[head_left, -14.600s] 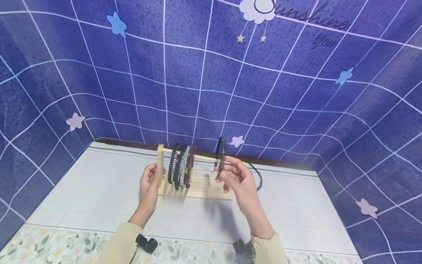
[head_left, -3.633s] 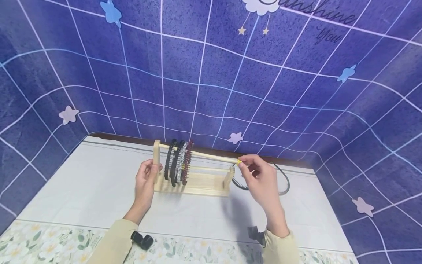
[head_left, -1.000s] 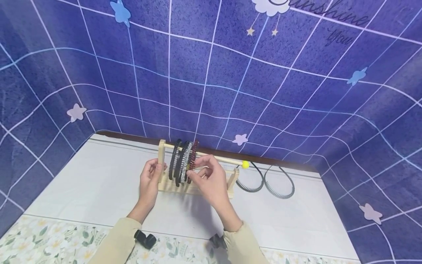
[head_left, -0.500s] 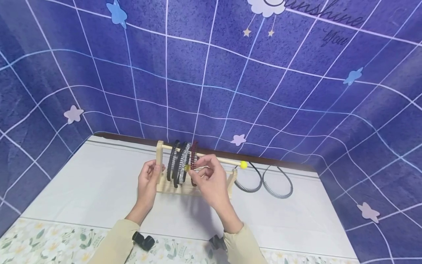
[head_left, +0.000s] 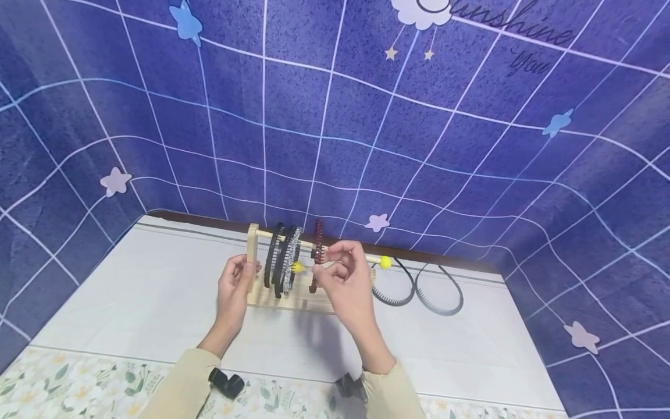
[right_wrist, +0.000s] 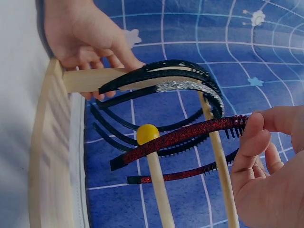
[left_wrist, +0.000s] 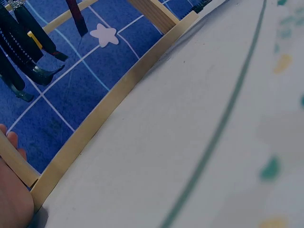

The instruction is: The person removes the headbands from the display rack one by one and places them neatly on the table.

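Note:
My left hand grips the left upright of a wooden headband stand, its base crossing the left wrist view. With finger and thumb, my right hand pinches a red glitter headband that has comb teeth. This headband hangs around the upper rod, apart from the others. Several black headbands and a silver glitter headband are bunched near the left upright. Behind the red headband shows the yellow ball ending the lower rod. My right hand hides part of the stand.
Another yellow ball caps the upper rod's right end. Right of the stand, a black headband and a greyish headband lie on the white tabletop. A blue gridded curtain hangs behind.
My right hand has drawn the red headband rightward along the rod, away from the bunch. The dark headband held 14.6 s ago has left the rod. My left hand stays on the upright.

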Action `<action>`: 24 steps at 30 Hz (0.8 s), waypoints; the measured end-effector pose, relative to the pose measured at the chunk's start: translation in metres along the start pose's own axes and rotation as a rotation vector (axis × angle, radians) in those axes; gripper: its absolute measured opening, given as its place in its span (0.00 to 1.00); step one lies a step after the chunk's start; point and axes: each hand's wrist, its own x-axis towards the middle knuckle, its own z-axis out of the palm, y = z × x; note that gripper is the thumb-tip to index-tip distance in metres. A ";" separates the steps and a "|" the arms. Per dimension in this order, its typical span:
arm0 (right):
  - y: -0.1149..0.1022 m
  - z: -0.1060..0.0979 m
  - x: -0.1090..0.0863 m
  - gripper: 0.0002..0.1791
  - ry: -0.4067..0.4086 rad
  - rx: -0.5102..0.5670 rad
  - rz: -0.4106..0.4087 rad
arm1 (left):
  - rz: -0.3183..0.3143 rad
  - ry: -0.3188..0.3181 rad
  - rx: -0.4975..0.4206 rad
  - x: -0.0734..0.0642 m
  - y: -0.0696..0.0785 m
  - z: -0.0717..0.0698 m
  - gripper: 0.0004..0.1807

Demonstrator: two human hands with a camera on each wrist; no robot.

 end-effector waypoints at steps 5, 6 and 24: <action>-0.007 -0.007 0.001 0.27 0.051 0.031 0.012 | -0.007 -0.003 0.002 0.000 0.001 0.000 0.19; -0.008 -0.008 0.001 0.28 0.061 0.035 0.014 | -0.006 -0.002 -0.002 0.000 0.001 0.000 0.19; -0.022 -0.031 0.002 0.33 0.074 0.018 0.014 | -0.032 0.004 0.016 0.000 0.004 0.001 0.20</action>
